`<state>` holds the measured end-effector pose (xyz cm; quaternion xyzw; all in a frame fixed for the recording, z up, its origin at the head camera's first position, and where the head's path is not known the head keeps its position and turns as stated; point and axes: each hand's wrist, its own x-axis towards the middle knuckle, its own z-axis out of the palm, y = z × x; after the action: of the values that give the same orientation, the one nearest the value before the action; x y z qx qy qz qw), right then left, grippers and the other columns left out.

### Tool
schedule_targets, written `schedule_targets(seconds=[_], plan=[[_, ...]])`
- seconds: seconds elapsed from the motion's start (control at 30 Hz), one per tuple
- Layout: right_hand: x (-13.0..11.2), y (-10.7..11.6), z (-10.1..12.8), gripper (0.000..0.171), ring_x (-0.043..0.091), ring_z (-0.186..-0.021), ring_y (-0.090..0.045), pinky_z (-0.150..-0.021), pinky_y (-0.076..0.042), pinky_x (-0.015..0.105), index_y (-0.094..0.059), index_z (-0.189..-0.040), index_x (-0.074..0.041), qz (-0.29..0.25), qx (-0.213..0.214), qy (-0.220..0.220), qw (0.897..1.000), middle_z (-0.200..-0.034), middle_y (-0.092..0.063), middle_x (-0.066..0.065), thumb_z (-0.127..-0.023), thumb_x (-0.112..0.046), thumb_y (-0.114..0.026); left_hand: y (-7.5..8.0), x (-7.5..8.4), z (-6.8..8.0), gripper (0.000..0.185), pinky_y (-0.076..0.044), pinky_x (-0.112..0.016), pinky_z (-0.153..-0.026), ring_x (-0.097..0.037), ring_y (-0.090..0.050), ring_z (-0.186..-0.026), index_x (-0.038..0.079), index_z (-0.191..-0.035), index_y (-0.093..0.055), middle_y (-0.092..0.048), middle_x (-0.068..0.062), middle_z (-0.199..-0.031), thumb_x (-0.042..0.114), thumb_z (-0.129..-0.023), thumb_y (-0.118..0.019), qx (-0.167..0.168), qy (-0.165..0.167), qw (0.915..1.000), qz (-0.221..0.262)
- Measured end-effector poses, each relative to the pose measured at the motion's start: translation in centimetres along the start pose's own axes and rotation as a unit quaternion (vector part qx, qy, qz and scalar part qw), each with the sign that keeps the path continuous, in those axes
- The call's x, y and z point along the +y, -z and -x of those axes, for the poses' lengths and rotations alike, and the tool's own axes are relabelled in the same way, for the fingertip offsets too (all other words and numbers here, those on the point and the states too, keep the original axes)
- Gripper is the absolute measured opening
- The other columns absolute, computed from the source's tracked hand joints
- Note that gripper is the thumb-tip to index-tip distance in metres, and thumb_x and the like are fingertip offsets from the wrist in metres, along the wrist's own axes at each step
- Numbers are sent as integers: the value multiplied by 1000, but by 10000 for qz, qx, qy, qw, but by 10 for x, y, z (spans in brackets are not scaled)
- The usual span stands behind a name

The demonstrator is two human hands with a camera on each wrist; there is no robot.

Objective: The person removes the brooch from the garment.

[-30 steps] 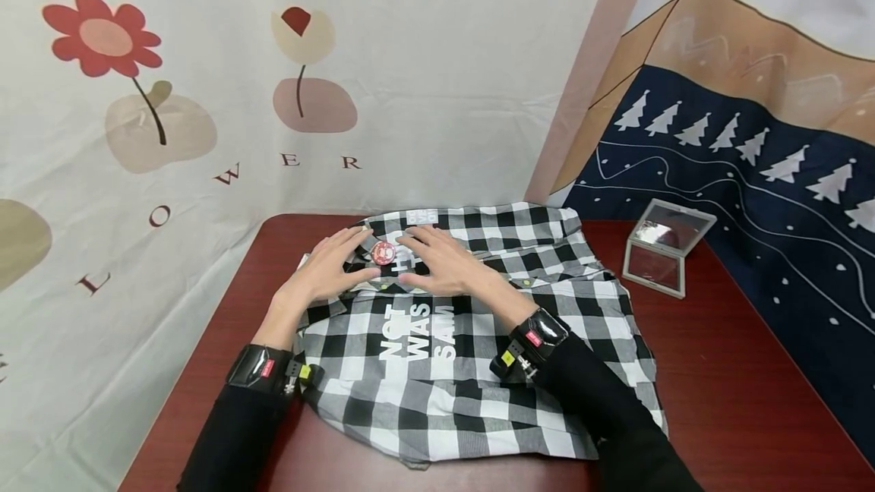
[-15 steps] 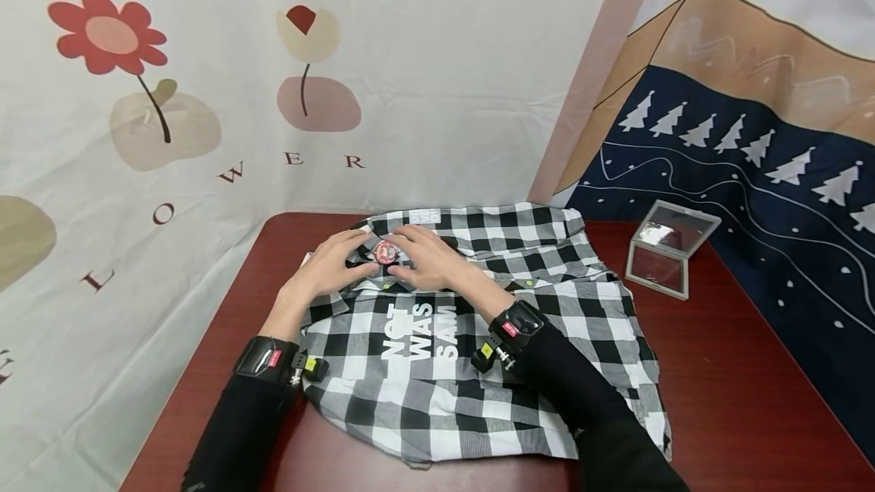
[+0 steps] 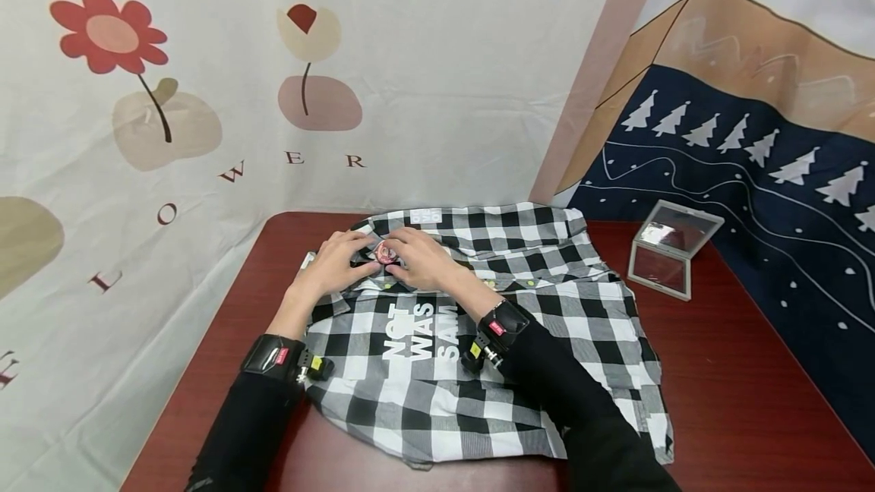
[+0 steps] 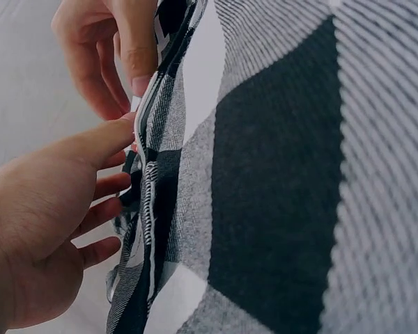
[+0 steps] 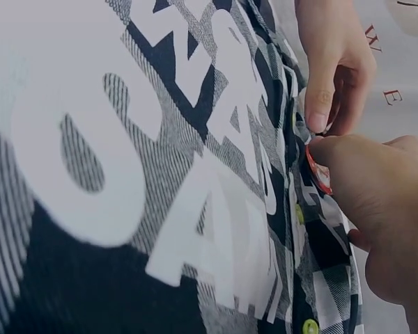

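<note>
A black-and-white checked shirt with white printed lettering lies spread on the table. Near its collar is a round red button badge, partly covered by fingers. My right hand pinches the badge from the right, thumb and forefinger at its rim. In the right wrist view, a red edge of the badge shows beside that hand. My left hand rests at the collar on the badge's left, fingers bent. In the left wrist view its thumb meets the cloth edge; whether it grips cloth or badge, I cannot tell.
On the right of the red-brown table stands a hinged square case with clear panes, opened. Yellow-green buttons run along the shirt's placket. A printed cloth hangs behind the table, with a dark tree-patterned one at the right.
My right hand has moved left and closed in on the badge, its fingers drawing together. The left hand stays by the collar, its fingers slightly more bent. The shirt lies as before.
</note>
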<state>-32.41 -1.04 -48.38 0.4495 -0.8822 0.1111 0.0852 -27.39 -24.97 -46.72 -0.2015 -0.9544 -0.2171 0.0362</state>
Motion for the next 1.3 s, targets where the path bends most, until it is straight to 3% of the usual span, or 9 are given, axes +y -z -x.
schedule_targets(seconds=[0.17, 0.23, 0.4, 0.43, 0.5, 0.8, 1.07, 1.3], plan=[[0, -5, -3, 49, 36, -151, -62, -134, -46, 51, -69, -150, -4, 81, 87, 34, 9999, -154, -69, 16, -111, -34, -74, -3, -2, 0, 55, -48, -77, -108, -54, -57, -141, -1, -150, -70, -65, -30, -154, 29, -106, -80, 97, -127, 9999, 30], [-5, 0, -2, 48, 37, -151, -62, -134, -46, 52, -70, -149, -3, 88, 59, -25, 9999, -154, -69, 18, -110, -30, -75, -7, -10, -2, 57, -49, -74, -109, -50, -58, -142, 2, -151, -70, -66, -27, -155, 37, -107, -78, 158, -236, 9996, 77], [1, -12, -4, 45, 35, -150, -63, -134, -46, 51, -72, -148, -5, 122, 208, -39, 9997, -153, -70, 16, -111, -32, -74, -9, -10, -2, 61, -48, -72, -110, -50, -56, -144, 2, -155, -67, -64, -27, -157, 39, -107, -78, 74, -122, 9999, 63], [1, -14, -4, 43, 35, -149, -63, -133, -47, 51, -72, -146, -5, 138, 254, -25, 9996, -151, -71, 15, -112, -32, -74, -6, -3, 0, 60, -47, -75, -109, -54, -56, -144, -1, -154, -66, -64, -30, -157, 31, -106, -80, 5, 16, 10000, 20], [1, -16, -5, 41, 34, -148, -65, -132, -48, 51, -74, -144, -5, 144, 323, -3, 9994, -149, -72, 15, -112, -32, -73, -5, -1, 0, 61, -48, -74, -111, -53, -55, -145, 0, -155, -65, -63, -30, -158, 32, -106, -81, -47, 79, 10000, 5], [-5, -11, -7, 36, 31, -143, -69, -129, -52, 48, -77, -139, -8, 275, 398, -138, 9987, -145, -76, 12, -112, -32, -74, -4, -1, 3, 63, -48, -72, -109, -52, -55, -147, 1, -159, -63, -62, -29, -160, 33, -107, -80, -7, 158, 9998, -88], [10, -28, -10, 41, 32, -142, -69, -126, -54, 49, -76, -141, -8, -338, 531, -193, 9978, -146, -75, 13, -112, -36, -73, -5, -2, 5, 63, -45, -73, -114, -52, -52, -151, 4, -159, -63, -62, -27, -162, 33, -107, -81, 119, 222, 9996, 137], [0, -7, -5, 38, 34, -140, -70, -121, -58, 50, -75, -144, -7, -836, 539, -373, 9943, -145, -75, 15, -112, -29, -73, -6, -3, 3, 58, -44, -75, -118, -50, -54, -150, 5, -157, -66, -64, -25, -160, 27, -107, -82, 451, 100, 9982, 374]])
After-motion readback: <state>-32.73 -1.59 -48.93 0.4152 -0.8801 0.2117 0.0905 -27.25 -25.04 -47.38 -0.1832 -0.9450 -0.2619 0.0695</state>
